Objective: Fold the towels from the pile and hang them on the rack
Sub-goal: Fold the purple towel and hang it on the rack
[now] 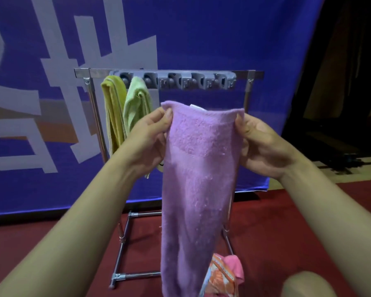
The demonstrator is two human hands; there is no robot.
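Note:
A purple towel (199, 179) hangs long and folded in front of me. My left hand (150, 133) pinches its top left corner and my right hand (259, 142) pinches its top right corner. Behind it stands the metal rack (253, 73) with a grey strip of hooks (193, 81) along the top bar. A yellow towel (114, 112) and a light green towel (137, 103) hang folded from the left hooks. The pile of pink and orange towels (225, 275) lies on the floor at the bottom, partly hidden by the purple towel.
A blue banner (201, 35) with grey lettering stands right behind the rack. The rack's base frame (120, 254) rests on red carpet (287, 221). My knee (317, 286) shows at the bottom right. Dark equipment sits at the far right.

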